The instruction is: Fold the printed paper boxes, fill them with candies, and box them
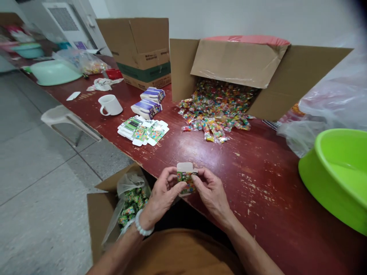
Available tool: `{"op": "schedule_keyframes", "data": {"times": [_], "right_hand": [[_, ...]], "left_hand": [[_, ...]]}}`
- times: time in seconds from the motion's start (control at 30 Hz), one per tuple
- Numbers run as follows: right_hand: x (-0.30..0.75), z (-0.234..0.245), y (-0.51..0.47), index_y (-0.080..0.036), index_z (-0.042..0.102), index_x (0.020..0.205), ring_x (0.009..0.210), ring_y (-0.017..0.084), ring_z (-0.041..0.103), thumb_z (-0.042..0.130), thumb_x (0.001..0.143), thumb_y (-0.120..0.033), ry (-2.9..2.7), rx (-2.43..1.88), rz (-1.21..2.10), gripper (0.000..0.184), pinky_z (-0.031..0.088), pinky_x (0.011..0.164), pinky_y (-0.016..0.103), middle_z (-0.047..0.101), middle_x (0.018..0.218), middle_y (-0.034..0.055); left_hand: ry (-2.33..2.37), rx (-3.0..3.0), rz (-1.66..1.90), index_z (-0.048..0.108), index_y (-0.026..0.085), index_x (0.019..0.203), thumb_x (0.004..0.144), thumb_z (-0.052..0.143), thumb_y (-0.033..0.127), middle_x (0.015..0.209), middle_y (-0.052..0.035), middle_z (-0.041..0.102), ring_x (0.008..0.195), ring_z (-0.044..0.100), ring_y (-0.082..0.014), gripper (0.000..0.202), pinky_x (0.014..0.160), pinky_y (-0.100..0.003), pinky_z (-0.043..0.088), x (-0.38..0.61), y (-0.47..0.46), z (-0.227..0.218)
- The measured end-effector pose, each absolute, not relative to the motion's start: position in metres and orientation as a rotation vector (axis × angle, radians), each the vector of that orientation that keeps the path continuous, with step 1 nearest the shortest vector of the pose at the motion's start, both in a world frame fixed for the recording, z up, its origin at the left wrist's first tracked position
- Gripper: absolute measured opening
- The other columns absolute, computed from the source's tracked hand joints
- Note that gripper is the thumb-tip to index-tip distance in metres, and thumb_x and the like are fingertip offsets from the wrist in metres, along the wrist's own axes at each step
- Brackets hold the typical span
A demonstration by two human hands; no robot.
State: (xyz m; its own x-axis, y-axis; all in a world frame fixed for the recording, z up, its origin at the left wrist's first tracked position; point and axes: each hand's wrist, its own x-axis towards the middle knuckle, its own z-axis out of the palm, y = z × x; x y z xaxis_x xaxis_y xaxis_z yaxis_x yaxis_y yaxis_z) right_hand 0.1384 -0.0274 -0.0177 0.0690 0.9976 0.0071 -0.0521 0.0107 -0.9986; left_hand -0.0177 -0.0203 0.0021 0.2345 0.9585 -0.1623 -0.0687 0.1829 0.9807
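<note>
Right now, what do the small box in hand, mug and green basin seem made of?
Small box: likely thin card, printed finish; pale, flat flap. Mug: probably ceramic, smooth, even white; plastic possible. Green basin: likely plastic, slight sheen, one solid colour.

Mug (113, 104): white, on the worn red table (258, 214), handle toward the near edge.
Cloth (103, 84): whitish, crumpled, beyond the mug.
Card (73, 96): white, left of the cloth.
Carton (147, 49): brown, green band, near the wall (183, 17).
Basin (54, 73): pale mint, farther left.
Stool (61, 115): white, on the grey floor (37, 214).
Tub (321, 175): bright green, right side, partly out of view.
Plastic (334, 101): clear, crumpled, behind the tub.
</note>
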Motion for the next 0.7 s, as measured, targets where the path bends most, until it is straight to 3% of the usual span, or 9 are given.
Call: {"op": "schedule_keyframes", "data": {"times": [0.13,0.23,0.37,0.47,0.57,0.7], "right_hand": [[0.134,-0.014,-0.026,-0.023,0.055,0.119,0.075,0.017,0.068,0.068,0.084,-0.035,-0.994,-1.135,1.217,0.039,0.055,0.066,0.027,0.072,0.087,0.0016],[0.129,-0.017,-0.027,-0.023,0.061,0.110,0.079,0.016,0.068,0.068,0.085,-0.034,-0.977,-1.071,1.182,0.028,0.055,0.071,0.028,0.071,0.091,0.0018],[0.135,-0.023,-0.027,-0.023,0.069,0.107,0.086,0.018,0.067,0.067,0.087,-0.035,-1.071,-1.073,1.181,0.024,0.054,0.079,0.031,0.072,0.099,0.0042],[0.146,-0.024,-0.024,-0.022,0.072,0.093,0.086,0.018,0.064,0.067,0.088,-0.036,-1.210,-1.141,1.113,0.016,0.051,0.079,0.031,0.071,0.093,0.0035],[0.154,-0.022,-0.019,-0.020,0.067,0.076,0.076,0.016,0.063,0.073,0.083,-0.036,-1.140,-1.112,1.303,0.018,0.051,0.075,0.031,0.069,0.083,0.0017],[0.158,-0.018,-0.012,-0.021,0.065,0.096,0.068,0.013,0.063,0.083,0.070,-0.031,-0.934,-1.045,1.467,0.034,0.050,0.068,0.027,0.067,0.076,-0.0034]], "left_hand": [[1.231,1.141,1.193,0.049,0.025,0.121,0.074,0.080,0.030,0.099,-0.0038,0.072,0.088,0.071,-0.0186,0.057,0.081,-0.030,0.056,-0.013,-0.029,-0.004],[1.271,1.181,1.194,0.056,0.025,0.122,0.075,0.079,0.030,0.105,-0.0044,0.073,0.088,0.071,-0.0178,0.053,0.082,-0.028,0.056,-0.012,-0.030,-0.007],[1.173,1.082,1.058,0.066,0.020,0.108,0.073,0.079,0.033,0.094,-0.0039,0.074,0.079,0.069,-0.0161,0.040,0.075,-0.026,0.056,-0.016,-0.022,-0.001],[1.092,1.011,0.955,0.068,0.017,0.094,0.072,0.080,0.036,0.088,-0.0038,0.074,0.076,0.066,-0.0157,0.032,0.071,-0.025,0.054,-0.019,-0.015,0.004],[1.088,1.081,0.915,0.069,0.016,0.089,0.075,0.078,0.039,0.085,-0.0031,0.073,0.075,0.064,-0.0148,0.028,0.072,-0.025,0.053,-0.018,-0.012,0.005],[1.086,1.158,0.967,0.065,0.018,0.091,0.078,0.076,0.037,0.087,-0.0011,0.071,0.078,0.063,-0.0130,0.026,0.074,-0.023,0.051,-0.013,-0.014,0.001]]}}
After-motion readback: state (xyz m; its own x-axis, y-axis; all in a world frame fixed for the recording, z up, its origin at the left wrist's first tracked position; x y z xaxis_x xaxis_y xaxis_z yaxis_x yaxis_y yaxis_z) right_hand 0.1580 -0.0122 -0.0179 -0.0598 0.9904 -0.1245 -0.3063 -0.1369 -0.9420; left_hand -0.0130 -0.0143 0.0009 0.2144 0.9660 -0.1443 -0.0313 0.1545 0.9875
